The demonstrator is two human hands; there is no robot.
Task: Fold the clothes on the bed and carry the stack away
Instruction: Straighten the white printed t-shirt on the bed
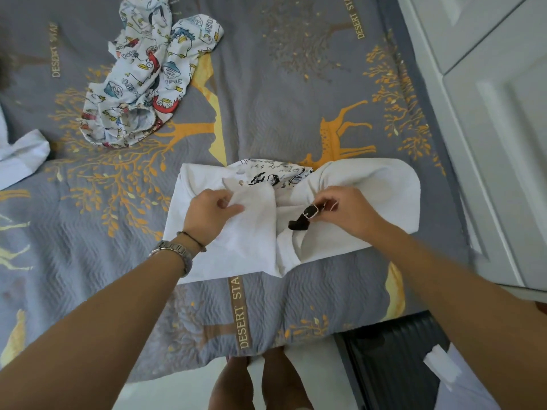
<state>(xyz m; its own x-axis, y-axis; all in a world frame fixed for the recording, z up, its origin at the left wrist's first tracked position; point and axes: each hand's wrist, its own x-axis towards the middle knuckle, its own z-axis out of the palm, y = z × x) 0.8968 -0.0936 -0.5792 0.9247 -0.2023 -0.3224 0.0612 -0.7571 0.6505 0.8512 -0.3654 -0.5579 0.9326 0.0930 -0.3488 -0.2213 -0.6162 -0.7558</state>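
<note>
Lying across the near half of the bed (266,99), the white garment (370,196) is partly folded, its long axis running left to right along the bed's near edge, with a black-and-white printed panel (275,176) showing at its far middle. The left hand (211,213) has its fingers curled round a flap of the white cloth, thumb on top, holding it over the garment's left part. The right hand (344,210) pinches a small black strap with a pale buckle (305,217) between thumb and fingertips; the strap's free end hangs toward the near edge, resting on the cloth. A watch and a dark bracelet (177,250) sit on the left wrist.

Well apart, toward the far left, a crumpled cartoon-print garment (142,84) lies unfolded on the grey bedspread. Another piece of white cloth (22,158) pokes in at the left edge. A white panelled door (488,113) stands just right of the bed, and a dark ribbed case (393,359) sits on the floor by the near right corner.
</note>
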